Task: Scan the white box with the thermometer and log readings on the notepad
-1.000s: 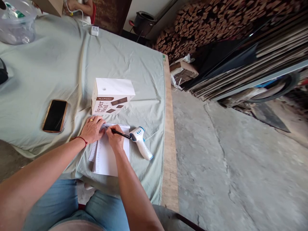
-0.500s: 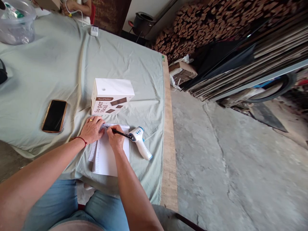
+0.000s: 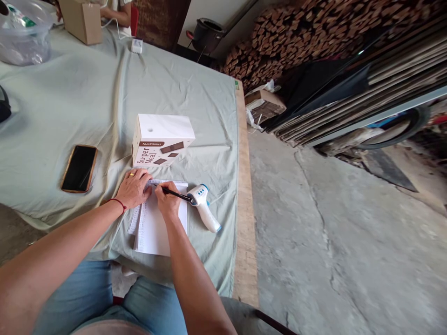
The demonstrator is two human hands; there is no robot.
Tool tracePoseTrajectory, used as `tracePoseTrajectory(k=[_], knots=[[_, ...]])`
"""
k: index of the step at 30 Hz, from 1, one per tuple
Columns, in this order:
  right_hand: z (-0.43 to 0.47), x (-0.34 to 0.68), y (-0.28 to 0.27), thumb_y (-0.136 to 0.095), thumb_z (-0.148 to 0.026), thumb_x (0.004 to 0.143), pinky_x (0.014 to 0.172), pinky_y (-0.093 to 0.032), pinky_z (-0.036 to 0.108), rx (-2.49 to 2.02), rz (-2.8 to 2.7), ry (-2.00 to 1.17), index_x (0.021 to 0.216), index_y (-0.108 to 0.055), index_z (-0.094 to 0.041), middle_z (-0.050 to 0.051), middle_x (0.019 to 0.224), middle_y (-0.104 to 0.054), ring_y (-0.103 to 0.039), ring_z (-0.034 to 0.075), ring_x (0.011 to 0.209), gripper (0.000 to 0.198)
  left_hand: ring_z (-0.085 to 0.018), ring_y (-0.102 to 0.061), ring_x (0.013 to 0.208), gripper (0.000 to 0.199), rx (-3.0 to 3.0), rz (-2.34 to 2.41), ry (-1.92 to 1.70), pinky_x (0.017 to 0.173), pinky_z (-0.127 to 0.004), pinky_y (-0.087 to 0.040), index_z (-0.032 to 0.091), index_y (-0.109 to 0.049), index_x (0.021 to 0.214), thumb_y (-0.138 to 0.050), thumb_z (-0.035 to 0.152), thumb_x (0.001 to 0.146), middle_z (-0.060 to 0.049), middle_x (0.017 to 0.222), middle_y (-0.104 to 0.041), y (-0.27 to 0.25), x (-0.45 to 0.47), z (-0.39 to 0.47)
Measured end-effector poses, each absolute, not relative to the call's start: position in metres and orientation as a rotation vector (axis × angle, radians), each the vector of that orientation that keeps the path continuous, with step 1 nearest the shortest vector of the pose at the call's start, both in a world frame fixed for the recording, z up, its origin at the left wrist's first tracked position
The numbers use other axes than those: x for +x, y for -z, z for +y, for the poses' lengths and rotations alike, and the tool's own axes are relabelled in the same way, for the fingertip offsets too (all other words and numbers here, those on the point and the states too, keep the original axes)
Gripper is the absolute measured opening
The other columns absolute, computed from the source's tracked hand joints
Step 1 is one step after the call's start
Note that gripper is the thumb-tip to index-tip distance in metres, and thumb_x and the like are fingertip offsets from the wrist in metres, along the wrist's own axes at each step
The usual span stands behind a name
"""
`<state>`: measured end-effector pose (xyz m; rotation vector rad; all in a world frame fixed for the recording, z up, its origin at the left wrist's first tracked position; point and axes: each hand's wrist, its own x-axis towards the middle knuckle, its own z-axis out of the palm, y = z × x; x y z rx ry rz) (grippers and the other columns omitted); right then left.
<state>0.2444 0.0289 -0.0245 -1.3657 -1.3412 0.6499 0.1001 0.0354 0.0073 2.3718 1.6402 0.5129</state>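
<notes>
Bare cloth (image 3: 104, 88) beyond the white box (image 3: 162, 138); phone (image 3: 79, 167) left, thermometer (image 3: 204, 206) right of the notepad (image 3: 159, 228).

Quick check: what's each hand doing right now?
Left hand: open, flat on the notepad.
Right hand: closed on a pen, tip at the notepad.

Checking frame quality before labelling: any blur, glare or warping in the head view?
Head view: soft daylight, no glare; right hand with pen and left hand on the notepad are sharp; floor and stacked boards at the right edge smear and bend from the wide lens.
</notes>
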Motion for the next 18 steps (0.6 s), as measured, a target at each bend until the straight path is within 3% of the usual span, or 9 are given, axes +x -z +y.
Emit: tracePoseTrajectory(k=[18], knots=[[0.0286, 0.2454, 0.0229, -0.049, -0.035, 0.075, 0.058, -0.040, 0.027, -1.372, -1.370, -0.668, 0.067, -0.050, -0.024, -0.004, 0.059, -0.054, -0.046, 0.014, 0.058, 0.014, -0.030, -0.055, 0.118, 0.028, 2.375, 1.647, -0.493, 0.105, -0.049, -0.044, 0.020, -0.060, 0.117, -0.058, 0.021, 0.088, -0.012, 0.127, -0.060, -0.0081, 0.1001, 0.0351]])
